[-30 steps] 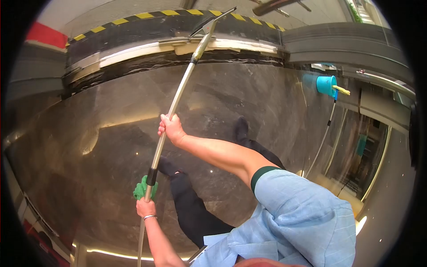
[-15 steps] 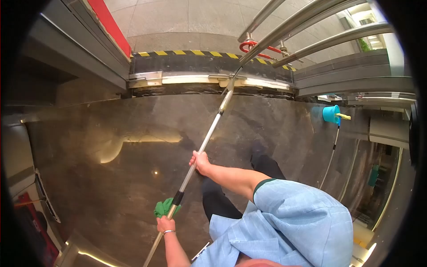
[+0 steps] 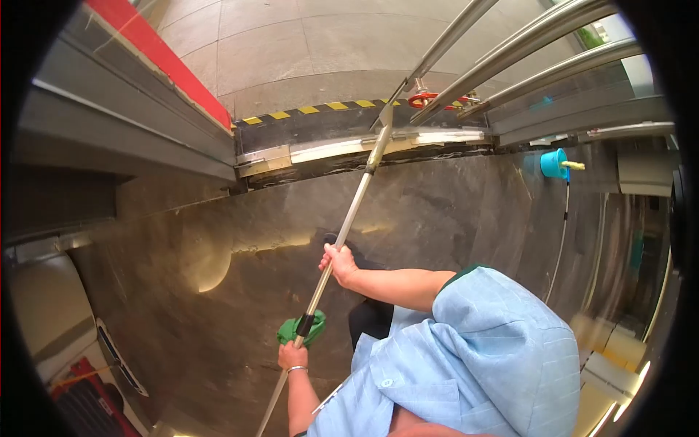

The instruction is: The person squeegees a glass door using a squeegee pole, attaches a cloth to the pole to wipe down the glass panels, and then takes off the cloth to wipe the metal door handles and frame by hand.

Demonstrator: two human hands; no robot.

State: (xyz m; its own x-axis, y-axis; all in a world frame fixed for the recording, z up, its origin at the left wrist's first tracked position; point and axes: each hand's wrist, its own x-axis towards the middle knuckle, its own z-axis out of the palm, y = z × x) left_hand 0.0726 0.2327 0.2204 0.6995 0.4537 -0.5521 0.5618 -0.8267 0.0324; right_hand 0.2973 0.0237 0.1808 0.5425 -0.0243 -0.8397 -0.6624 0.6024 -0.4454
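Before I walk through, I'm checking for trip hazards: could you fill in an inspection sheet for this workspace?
Surface: dark, shiny floor; whether it is wet cannot be told.
Job's things: long pole with a squeegee head; green cloth beside the left hand.
Clutter: blue bucket with a yellowish item at its rim; thin rod nearby.
Hands: left hand closed around the pole low down, right hand closed around it higher up.
Cables: nothing seen for certain; thin orange strip, lower left, unclear.
Surroundings: yellow-and-black edging, metal rails, red panel.
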